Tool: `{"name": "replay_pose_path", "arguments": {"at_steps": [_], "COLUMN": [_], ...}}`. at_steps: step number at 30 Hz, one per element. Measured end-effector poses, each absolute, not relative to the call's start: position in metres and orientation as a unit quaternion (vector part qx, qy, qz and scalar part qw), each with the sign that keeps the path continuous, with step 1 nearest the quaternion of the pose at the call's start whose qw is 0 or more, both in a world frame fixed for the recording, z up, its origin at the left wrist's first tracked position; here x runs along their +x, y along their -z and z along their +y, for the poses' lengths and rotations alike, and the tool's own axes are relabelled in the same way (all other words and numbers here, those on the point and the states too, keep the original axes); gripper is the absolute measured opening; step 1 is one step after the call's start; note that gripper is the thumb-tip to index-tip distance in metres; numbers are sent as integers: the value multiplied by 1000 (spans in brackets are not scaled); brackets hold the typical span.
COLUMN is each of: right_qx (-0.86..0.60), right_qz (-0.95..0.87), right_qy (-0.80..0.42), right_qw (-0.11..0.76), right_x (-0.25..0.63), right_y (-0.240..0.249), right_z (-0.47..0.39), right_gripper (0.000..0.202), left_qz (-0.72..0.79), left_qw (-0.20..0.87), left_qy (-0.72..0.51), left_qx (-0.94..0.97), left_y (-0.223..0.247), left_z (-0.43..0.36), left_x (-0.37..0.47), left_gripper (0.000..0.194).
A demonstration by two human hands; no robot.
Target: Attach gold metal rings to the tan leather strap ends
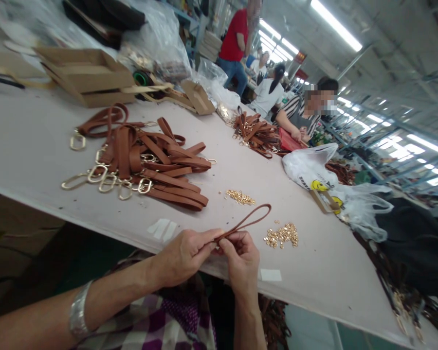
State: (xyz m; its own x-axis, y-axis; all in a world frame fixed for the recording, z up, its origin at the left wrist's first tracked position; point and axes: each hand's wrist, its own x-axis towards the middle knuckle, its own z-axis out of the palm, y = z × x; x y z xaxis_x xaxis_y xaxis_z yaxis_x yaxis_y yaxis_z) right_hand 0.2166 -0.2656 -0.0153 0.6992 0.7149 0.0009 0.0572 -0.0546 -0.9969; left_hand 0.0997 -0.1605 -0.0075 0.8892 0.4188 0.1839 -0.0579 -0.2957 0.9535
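Observation:
A brown leather strap (253, 214), bent into a loop, sticks up beyond my fingertips at the front edge of the table. My left hand (186, 255) pinches its lower end between thumb and fingers. Close beside it, my right hand (241, 255) is closed on the same strap, its fingers curled. The strap's end is hidden in my fingers. Two small heaps of gold metal pieces lie beyond my hands: one heap (241, 197) behind the loop, another heap (282, 235) to its right. Left of them is a pile of brown straps (171, 165) with gold clasps.
Cardboard boxes (87, 73) and clear plastic bags (164, 39) stand at the back left. Another strap pile (255, 129) lies farther off, near a seated person in stripes (299, 114). White plastic bags (310, 167) and a black bag (416, 243) are on the right.

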Motion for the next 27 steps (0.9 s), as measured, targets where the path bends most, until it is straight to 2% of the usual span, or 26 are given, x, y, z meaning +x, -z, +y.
{"name": "replay_pose_path", "arguments": {"at_steps": [5,8,11,15,18,22,27], "right_qx": [-755,-837,-853,-814,-805,-831,-793], "right_qz": [-333,-365,-456,-553,-569,-523,-476], "right_qy": [-157,-26,45,85,85,49,-12], "right_qw": [542,407,250,155,146,182,379], "right_x": [255,301,336,351,355,355,307], "right_y": [18,23,28,31,28,22,14], "right_z": [-286,-310,-326,-329,-328,-328,-311], "right_gripper": [20,23,25,27,24,13,8], "left_qz": [180,224,243,256,258,272,295], "left_qw": [744,803,835,833,819,813,804], "left_qy": [-166,-161,-159,-172,-174,-151,-169], "left_qx": [621,529,468,460,482,493,487], "left_y": [15,17,18,17,13,9,14], "left_z": [-157,-153,-150,-151,-153,-154,-157], "left_x": [107,108,108,107,108,111,119], "left_gripper": [39,42,43,45,43,37,21]}}
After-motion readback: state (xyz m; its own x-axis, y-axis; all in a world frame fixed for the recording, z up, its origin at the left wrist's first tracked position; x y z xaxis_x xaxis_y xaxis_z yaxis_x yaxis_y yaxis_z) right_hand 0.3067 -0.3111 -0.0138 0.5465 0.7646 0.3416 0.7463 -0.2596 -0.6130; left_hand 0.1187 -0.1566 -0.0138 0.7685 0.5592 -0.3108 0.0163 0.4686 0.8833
